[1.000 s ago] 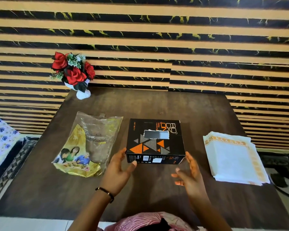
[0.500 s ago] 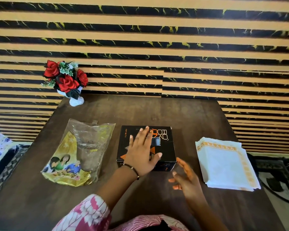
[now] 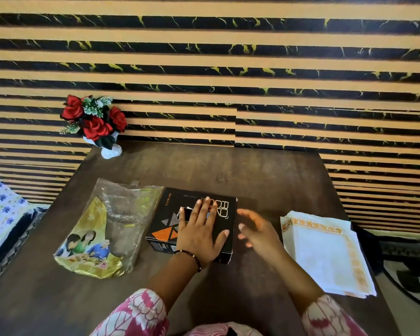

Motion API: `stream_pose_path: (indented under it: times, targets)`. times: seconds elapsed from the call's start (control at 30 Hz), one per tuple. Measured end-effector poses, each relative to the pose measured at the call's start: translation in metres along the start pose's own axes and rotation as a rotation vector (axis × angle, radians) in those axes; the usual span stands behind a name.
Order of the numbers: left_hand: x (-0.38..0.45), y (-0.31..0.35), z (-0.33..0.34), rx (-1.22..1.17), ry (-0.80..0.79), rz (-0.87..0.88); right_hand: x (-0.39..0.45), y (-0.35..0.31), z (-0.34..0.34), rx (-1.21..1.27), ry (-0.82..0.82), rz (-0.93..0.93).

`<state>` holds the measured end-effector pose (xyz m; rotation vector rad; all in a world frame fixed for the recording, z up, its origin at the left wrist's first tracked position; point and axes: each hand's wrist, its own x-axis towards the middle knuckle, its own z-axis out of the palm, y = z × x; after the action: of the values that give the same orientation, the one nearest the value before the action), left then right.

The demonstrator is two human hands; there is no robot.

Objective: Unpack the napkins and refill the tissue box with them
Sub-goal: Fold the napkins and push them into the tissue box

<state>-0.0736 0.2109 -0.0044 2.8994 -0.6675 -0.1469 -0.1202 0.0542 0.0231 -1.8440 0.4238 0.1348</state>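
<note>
A black tissue box (image 3: 166, 215) with orange and grey triangles lies in the middle of the dark wooden table (image 3: 264, 180). My left hand (image 3: 200, 235) rests flat on its top, fingers spread, covering most of the slot. Just right of the box my right hand (image 3: 258, 230) hovers with fingers apart, holding nothing. A stack of white napkins (image 3: 325, 253) with an orange patterned border lies at the right side of the table. The empty clear and gold plastic napkin wrapper (image 3: 107, 229) lies flat left of the box.
A white vase of red roses (image 3: 95, 122) stands at the table's back left corner against the striped wall. A flowered cloth (image 3: 0, 209) shows at the far left, and dark floor items (image 3: 407, 260) sit beyond the table's right edge.
My left hand rose from the box's front edge and now lies flat on its top. My right hand moved up beside the box's right side.
</note>
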Motion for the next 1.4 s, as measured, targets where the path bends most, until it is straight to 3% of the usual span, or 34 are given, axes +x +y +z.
stream_pose_path:
  times: [0.7, 1.03, 1.2, 1.4]
  targets:
    - [-0.011, 0.009, 0.006, -0.015, 0.057, -0.093, 0.053, -0.007, -0.024, -0.282, -0.159, -0.132]
    - [-0.009, 0.009, 0.01, -0.006, 0.062, -0.088, 0.041, 0.012, -0.05, -0.758, -0.078, -0.117]
    - [-0.007, 0.008, 0.011, 0.004, 0.076, -0.086, 0.027, 0.028, -0.048, -1.021, -0.119, -0.163]
    - [-0.009, 0.008, 0.01, -0.007, 0.069, -0.088, 0.026, 0.043, -0.043, -1.352, -0.223, -0.095]
